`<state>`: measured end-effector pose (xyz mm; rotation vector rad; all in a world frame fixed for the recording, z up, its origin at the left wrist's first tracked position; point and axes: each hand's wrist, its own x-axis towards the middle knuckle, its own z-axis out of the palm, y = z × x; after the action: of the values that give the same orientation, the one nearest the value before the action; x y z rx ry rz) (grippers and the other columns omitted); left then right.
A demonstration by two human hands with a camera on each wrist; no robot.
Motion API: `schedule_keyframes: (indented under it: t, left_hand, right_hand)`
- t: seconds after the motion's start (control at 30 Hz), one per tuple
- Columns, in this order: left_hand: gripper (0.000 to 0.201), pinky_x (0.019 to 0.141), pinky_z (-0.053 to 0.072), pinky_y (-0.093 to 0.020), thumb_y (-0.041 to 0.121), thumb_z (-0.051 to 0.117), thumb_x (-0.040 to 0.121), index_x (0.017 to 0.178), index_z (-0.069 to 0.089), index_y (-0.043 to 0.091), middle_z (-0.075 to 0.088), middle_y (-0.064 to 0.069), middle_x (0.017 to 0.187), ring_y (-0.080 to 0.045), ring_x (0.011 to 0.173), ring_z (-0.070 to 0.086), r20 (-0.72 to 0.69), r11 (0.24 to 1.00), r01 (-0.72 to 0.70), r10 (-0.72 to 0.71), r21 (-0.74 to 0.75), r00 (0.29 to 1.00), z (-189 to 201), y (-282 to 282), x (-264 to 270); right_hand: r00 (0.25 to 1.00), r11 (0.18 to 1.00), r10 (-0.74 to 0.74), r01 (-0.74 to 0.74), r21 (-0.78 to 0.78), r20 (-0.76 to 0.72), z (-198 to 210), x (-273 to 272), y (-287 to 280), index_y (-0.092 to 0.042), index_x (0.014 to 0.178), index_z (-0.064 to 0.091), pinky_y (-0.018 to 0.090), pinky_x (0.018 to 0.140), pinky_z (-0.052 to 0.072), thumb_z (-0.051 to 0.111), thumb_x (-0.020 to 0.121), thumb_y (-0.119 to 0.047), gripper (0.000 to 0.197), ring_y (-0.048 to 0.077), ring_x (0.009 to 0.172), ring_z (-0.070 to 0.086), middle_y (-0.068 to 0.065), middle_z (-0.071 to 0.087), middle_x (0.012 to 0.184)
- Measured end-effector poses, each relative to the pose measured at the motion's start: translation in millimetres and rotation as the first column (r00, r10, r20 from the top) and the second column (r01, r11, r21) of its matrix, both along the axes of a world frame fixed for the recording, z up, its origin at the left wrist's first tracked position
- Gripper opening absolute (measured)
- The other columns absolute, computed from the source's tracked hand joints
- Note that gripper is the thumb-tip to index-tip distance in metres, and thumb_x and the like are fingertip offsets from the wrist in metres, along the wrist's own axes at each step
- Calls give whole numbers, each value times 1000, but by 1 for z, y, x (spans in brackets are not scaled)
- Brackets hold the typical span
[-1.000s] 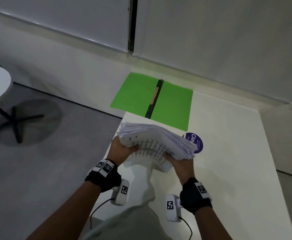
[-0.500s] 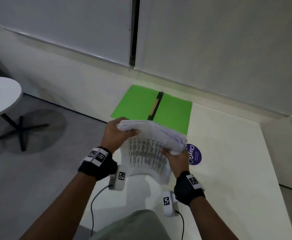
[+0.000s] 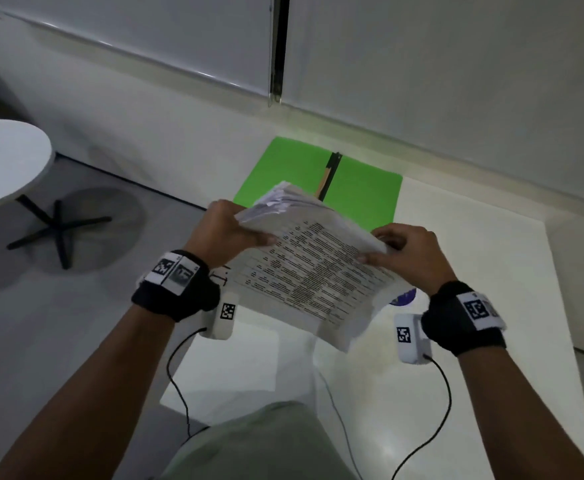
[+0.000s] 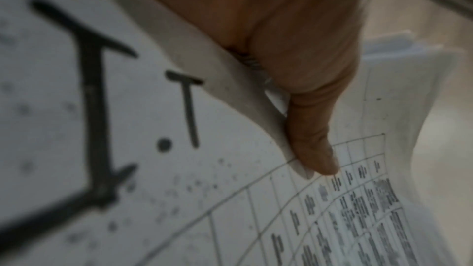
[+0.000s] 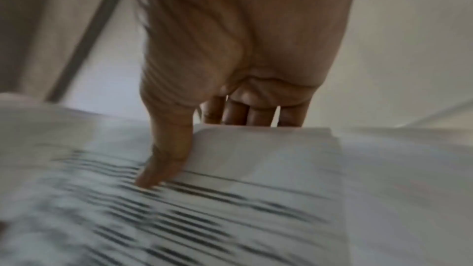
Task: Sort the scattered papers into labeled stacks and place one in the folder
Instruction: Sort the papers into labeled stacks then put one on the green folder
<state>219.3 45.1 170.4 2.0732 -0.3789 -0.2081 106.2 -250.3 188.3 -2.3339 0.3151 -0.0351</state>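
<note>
I see both hands holding one thick stack (image 3: 304, 268) of printed sheets up off the table (image 3: 474, 306), above its near-left part. My left hand (image 3: 230, 233) takes the stack's left edge: the thumb (image 4: 314, 149) lies on the top sheet, the other fingers are hidden under the paper, so that grip is clamped on the stack. My right hand (image 3: 408, 254) takes the right edge, thumb (image 5: 163, 161) pressed on the printed lines and fingers (image 5: 238, 112) curled behind the sheets; that grip is also grasping the stack. The top sheet carries a table of dark text rows, and the stack sags toward me at its near edge.

Below the stack, by the left wrist, a sheet marked "I.T" (image 4: 107, 112) in large black letters shows; I cannot tell whether it lies on the table or hangs with the stack.

The green folder (image 3: 363, 192) lies open and flat at the table's far-left end, just beyond the stack. A purple round sticker (image 3: 403, 296) peeks out under the stack's right corner. Left of the table, on the floor, stands a round white side table (image 3: 3, 164).
</note>
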Motion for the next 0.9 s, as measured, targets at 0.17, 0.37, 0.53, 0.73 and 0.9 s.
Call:
schedule_keyframes:
  t: [0.17, 0.37, 0.53, 0.73, 0.9]
  left_hand:
    - [40, 85, 57, -45, 9, 89, 57, 93, 73, 16, 73, -9, 97, -20, 90, 66, -146, 919, -124, 74, -374, 987, -13, 33, -3]
    - [49, 87, 55, -37, 0, 83, 65, 110, 66, 9, 72, -6, 107, -20, 100, 67, -199, 863, -120, 22, -492, 980, -24, 7, -16]
    - [24, 82, 57, -51, 16, 83, 69, 90, 74, 25, 74, -8, 101, -29, 94, 70, -253, 839, -247, 135, -486, 958, -40, -23, -30]
    - [17, 74, 58, -52, 12, 83, 70, 80, 72, 18, 72, -9, 86, -24, 77, 67, -395, 865, -379, 238, -330, 887, -103, -27, -60]
    - [37, 79, 57, -53, 20, 84, 56, 90, 68, 19, 71, -15, 99, -33, 92, 68, -519, 887, -410, 252, -214, 817, -153, -13, -75]
  right_hand:
    - [973, 810, -227, 216, 545, -49, -45, -43, -31, -22, 112, 66, 25, 77, 57, 93, 32, -54, 91, 12, 95, 70, -5, 76, 101]
    - [934, 667, -306, 71, 742, 186, -42, -52, -2, -2, 124, 59, 38, 95, 53, 74, 73, 4, 53, 28, 115, 63, 14, 66, 123]
    - [824, 715, -502, 223, 662, 264, -43, -55, 15, -36, 77, 77, 26, 79, 55, 77, 75, 4, 40, 0, 80, 67, -19, 74, 82]
    - [826, 698, -551, 379, 608, 117, -116, -83, 20, -9, 92, 69, 14, 70, 53, 72, 78, 8, 22, -10, 73, 64, -23, 72, 74]
    - [895, 828, -391, 444, 343, -214, -172, -110, 16, -16, 79, 59, 27, 71, 44, 53, 87, 13, 31, 12, 78, 55, 1, 59, 73]
